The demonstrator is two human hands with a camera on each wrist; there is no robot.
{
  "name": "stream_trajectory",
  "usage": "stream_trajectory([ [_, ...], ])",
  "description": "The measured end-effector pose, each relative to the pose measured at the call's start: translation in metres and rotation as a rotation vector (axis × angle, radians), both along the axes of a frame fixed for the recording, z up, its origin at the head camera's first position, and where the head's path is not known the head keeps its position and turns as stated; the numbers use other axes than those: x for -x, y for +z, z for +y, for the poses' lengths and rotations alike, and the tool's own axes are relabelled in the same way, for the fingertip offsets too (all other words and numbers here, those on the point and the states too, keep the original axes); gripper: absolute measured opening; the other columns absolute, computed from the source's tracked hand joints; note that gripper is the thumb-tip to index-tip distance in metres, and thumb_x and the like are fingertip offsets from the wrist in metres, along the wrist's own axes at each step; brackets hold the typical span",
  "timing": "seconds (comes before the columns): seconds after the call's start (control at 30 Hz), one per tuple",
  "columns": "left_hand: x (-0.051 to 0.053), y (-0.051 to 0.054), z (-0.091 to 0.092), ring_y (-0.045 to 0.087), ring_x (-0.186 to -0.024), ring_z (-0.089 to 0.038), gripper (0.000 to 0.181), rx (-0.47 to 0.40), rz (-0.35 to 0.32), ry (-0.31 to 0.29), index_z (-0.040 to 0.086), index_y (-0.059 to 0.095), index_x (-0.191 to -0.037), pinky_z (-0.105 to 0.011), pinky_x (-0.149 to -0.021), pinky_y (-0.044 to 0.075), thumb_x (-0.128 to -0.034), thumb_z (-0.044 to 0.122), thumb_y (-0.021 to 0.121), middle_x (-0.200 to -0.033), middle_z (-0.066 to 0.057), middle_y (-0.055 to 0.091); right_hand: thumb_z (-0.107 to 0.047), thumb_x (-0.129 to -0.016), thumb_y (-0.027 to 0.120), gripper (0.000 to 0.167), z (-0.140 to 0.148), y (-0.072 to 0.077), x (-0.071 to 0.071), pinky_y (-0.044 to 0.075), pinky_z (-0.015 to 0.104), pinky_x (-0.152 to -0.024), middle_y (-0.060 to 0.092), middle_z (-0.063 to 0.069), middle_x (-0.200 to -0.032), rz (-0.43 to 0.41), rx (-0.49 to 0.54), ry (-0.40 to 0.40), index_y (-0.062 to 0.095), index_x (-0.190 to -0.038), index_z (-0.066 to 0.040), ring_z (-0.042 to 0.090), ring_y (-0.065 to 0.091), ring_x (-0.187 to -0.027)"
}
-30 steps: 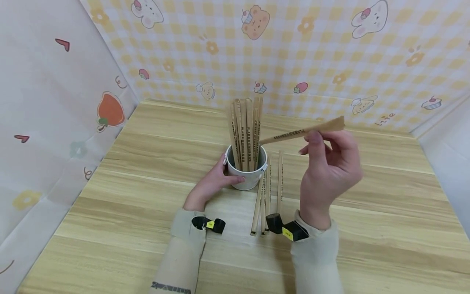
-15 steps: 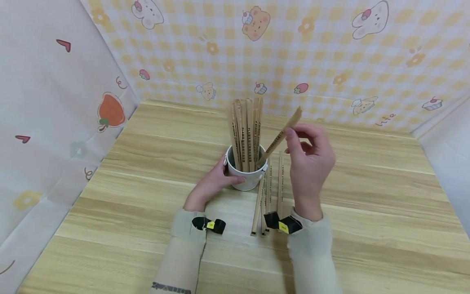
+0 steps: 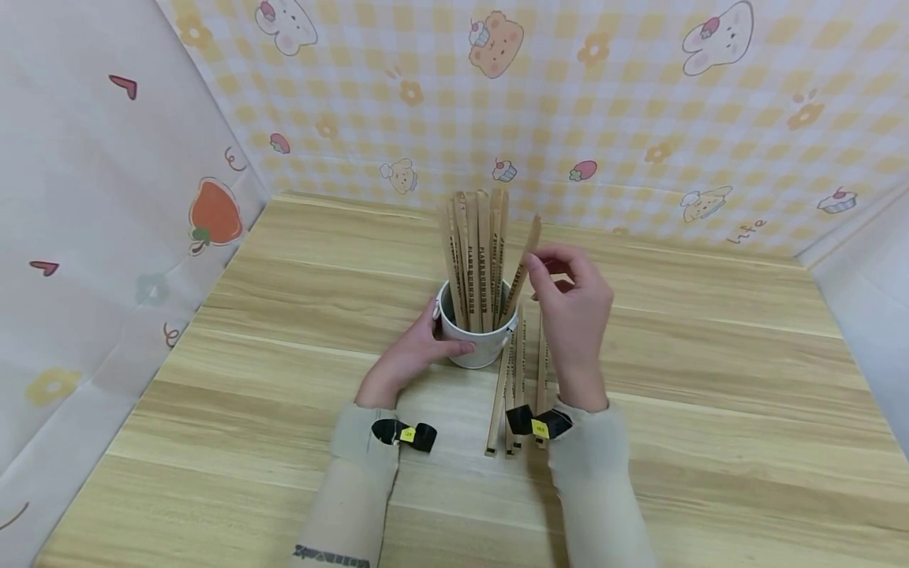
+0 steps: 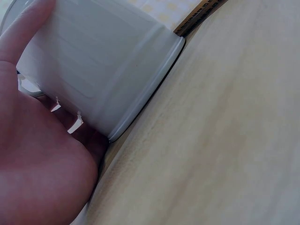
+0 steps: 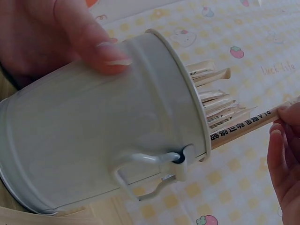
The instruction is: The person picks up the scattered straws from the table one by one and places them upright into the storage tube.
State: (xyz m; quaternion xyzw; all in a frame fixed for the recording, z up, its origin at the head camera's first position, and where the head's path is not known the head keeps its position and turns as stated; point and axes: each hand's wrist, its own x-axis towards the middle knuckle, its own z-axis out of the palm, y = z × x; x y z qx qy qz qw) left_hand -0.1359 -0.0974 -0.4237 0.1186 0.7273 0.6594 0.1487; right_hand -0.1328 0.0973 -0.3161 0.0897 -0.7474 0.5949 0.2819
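Observation:
A small white metal bucket [image 3: 477, 349] stands upright on the table, filled with several paper-wrapped straws [image 3: 474, 260] whose wrappers carry dark print. My left hand [image 3: 419, 347] grips it from the left, thumb across the front; in the left wrist view the other fingers go behind the wall. My right hand [image 3: 577, 308] pinches one wrapped straw [image 5: 246, 125] between thumb and fingers near its upper end. That straw leans right, its lower end inside the bucket's rim and hidden there.
Several more wrapped straws [image 3: 500, 402] lie on the wooden table [image 3: 284, 442] just right of the bucket, partly under the right wrist. A checked cloth wall [image 3: 611, 118] rises behind the table. White sheets hang at both sides.
My right hand has moved left and slightly down with its straw. The straw has swung from nearly level to steep, and its lower end has gone into the bucket. My left hand stays put.

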Motion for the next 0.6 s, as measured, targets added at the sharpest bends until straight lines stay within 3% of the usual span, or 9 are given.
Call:
stream_trajectory([
  [0.27,-0.009,0.023,0.001,0.031,-0.125,-0.019,0.099,-0.018,-0.011,-0.021,0.027,0.009,-0.143,-0.035,-0.103,0.025,-0.0699,0.018,0.075,-0.141,-0.004,0.028,-0.01,-0.081,0.064,0.016,-0.007,0.011,-0.007,0.048,0.02,-0.051,0.063,0.009,-0.083,-0.076,-0.054,-0.011,0.063,-0.091,0.002,0.014,0.058,-0.071],
  [0.37,-0.01,0.024,0.001,0.033,-0.124,-0.018,0.098,-0.031,-0.006,-0.027,0.029,0.009,-0.143,-0.034,-0.102,0.027,-0.0704,0.017,0.075,-0.14,-0.002,0.029,-0.01,-0.081,0.064,0.016,-0.007,0.01,-0.007,0.047,0.019,-0.051,0.063,0.01,-0.084,-0.094,-0.07,-0.018,0.063,-0.092,0.002,0.013,0.057,-0.071],
  [0.6,-0.009,0.025,0.002,0.034,-0.123,-0.018,0.098,-0.025,0.003,-0.024,0.031,0.011,-0.142,-0.034,-0.102,0.027,-0.0695,0.018,0.075,-0.139,-0.001,0.03,-0.027,-0.082,0.064,0.022,0.003,-0.017,0.01,0.048,0.022,-0.051,0.062,-0.003,-0.082,-0.1,-0.116,-0.02,0.065,-0.092,-0.008,0.007,0.056,-0.071],
])
